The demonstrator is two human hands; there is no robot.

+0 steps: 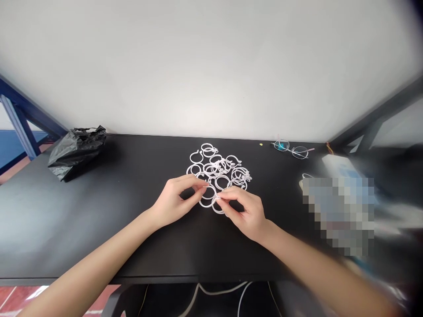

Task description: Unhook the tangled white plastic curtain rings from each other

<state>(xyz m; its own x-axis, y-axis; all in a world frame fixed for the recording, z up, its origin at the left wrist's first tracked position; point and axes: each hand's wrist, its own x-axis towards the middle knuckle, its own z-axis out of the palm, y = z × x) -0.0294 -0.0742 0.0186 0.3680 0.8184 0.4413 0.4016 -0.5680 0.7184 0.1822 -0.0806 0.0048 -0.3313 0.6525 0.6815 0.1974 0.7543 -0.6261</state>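
A pile of several white plastic rings (220,167) lies on the black table (132,220), near its middle. My left hand (176,200) pinches one white ring (209,198) at the near edge of the pile with thumb and forefinger. My right hand (246,211) pinches the same ring or one joined to it from the right side; a second ring (218,208) hangs just below its fingertips. Both hands meet over the table in front of the pile.
A crumpled black plastic bag (77,149) sits at the table's back left. A pair of glasses (292,149) lies at the back right by the white wall. A blurred-out patch (340,211) covers things at the right. Cables (218,293) hang below the front edge.
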